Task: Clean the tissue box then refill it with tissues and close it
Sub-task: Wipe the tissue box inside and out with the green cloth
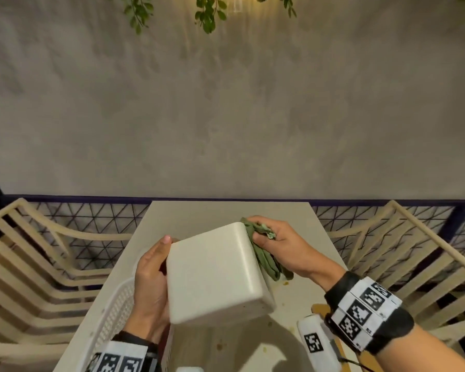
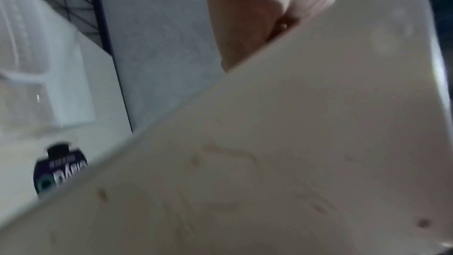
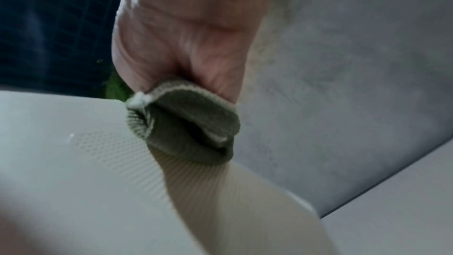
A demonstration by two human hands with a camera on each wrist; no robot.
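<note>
I hold the tissue box [image 1: 215, 272] above the tabletop [image 1: 188, 213], between both hands and tilted. The left hand [image 1: 151, 285] grips its left side, thumb lying along the near-left edge and the fingers curled round the hidden side. The right hand [image 1: 282, 248] is clamped on a bunched green cloth [image 1: 263, 253] and presses it against the box's right wall; the right-wrist view shows the cloth pinched in the fingers and touching the ribbed wall. Judged progress: the task is in its first stage, wiping the outside. The left-wrist view shows brown specks and faint marks on one face, so cleaning is not finished; refilling with tissues and closing remain. I see no tissues in the box. Orientation: a plain closed face points up and toward me, and the box is rotated so one corner points away from the right fingers toward the far end of the tabletop. The box looks nearly cubic, so I cannot name a long axis; the opening is out of sight. A white perforated basket [image 1: 110, 318] sits just below the left hand.
</note>
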